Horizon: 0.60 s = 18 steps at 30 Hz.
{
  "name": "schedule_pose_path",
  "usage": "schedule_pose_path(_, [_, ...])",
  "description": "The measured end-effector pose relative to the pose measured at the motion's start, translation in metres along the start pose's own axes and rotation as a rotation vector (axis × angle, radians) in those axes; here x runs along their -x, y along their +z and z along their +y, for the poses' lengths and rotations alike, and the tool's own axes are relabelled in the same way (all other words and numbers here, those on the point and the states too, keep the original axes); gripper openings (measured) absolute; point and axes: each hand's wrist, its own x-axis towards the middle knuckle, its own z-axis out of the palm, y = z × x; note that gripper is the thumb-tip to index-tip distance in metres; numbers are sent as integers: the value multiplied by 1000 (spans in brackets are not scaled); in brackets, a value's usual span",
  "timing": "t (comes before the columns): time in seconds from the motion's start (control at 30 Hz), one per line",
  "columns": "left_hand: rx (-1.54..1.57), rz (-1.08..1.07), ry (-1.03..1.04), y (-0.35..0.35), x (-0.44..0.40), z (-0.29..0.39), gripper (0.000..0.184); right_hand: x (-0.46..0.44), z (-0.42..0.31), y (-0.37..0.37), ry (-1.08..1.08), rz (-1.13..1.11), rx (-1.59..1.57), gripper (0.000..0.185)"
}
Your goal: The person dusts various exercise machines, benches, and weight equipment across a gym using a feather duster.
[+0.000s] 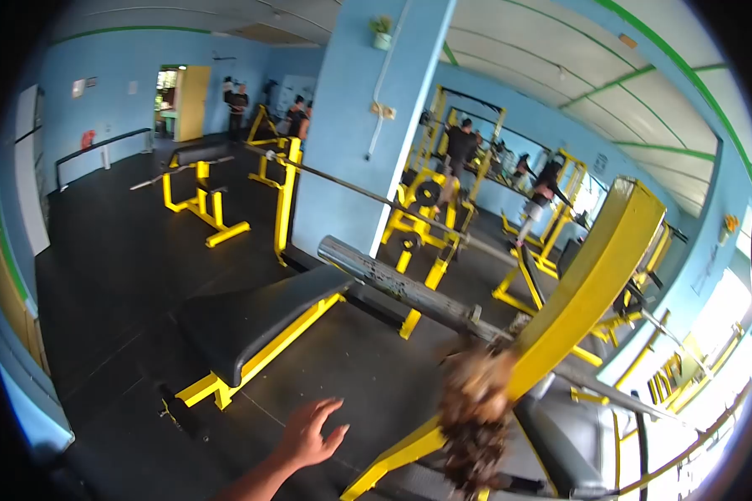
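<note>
My left hand (311, 436) reaches in from the bottom edge, fingers apart and holding nothing, above the dark floor. To its right a brown feather duster (476, 409), blurred, is against or just in front of a thick yellow upright (589, 284). The duster's lower end runs out at the bottom edge; my right hand is not visible. A worn grey metal bar end (401, 280) points left from beside the upright. Beyond my left hand is a black padded bench (267, 313) on a yellow frame.
A blue pillar (342, 142) rises behind the bench. Another yellow-framed bench (200, 196) stands at the left. Several people are farther back, including a person (459, 154) among yellow machines. A long barbell (368, 192) crosses in front of the pillar.
</note>
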Motion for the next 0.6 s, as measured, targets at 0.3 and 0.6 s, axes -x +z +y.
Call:
schedule_pose_path(0.3, [-169,168,346,-23,-191,0,54,40,-108,101,376,-6,-519,19])
schedule_pose_path(0.6, [-211,-6,336,-7,-233,-47,61,-67,-220,152,323,5,-482,15])
